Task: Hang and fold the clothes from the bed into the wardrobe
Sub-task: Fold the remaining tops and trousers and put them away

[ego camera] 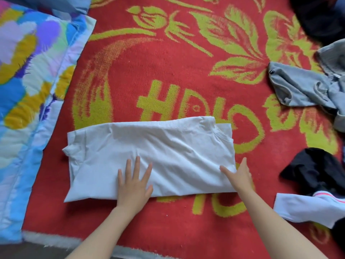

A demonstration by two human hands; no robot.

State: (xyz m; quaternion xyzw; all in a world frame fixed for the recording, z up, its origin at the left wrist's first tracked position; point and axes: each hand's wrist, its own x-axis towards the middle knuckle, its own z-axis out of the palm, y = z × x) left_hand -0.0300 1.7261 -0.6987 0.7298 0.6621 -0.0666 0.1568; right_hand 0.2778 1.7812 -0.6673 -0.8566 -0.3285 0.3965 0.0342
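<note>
Two white garments [149, 152] [306, 208]; two black garments [321, 19] [315, 171]; one grey garment [302, 90]; one quilt [28, 81]

Right edge of the blanket [168, 71]: grey garment [302, 90] and black pile [321, 17] run off frame. I can't tell if my right hand [240, 176] pinches the white shirt [149, 146].

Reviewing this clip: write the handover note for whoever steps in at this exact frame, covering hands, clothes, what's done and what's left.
Left hand: flat, fingers spread, pressing the white T-shirt.
Right hand: fingers straight, resting at the shirt's right edge.
The shirt lies partly folded into a long band on the red blanket.
Still loose on the right: grey garment, black garment, white piece with pink stripe, dark heap at the top corner.
Done: the shirt's first folds.
Left: finish folding it, handle the rest, and put everything away. The wardrobe is not in view.
</note>
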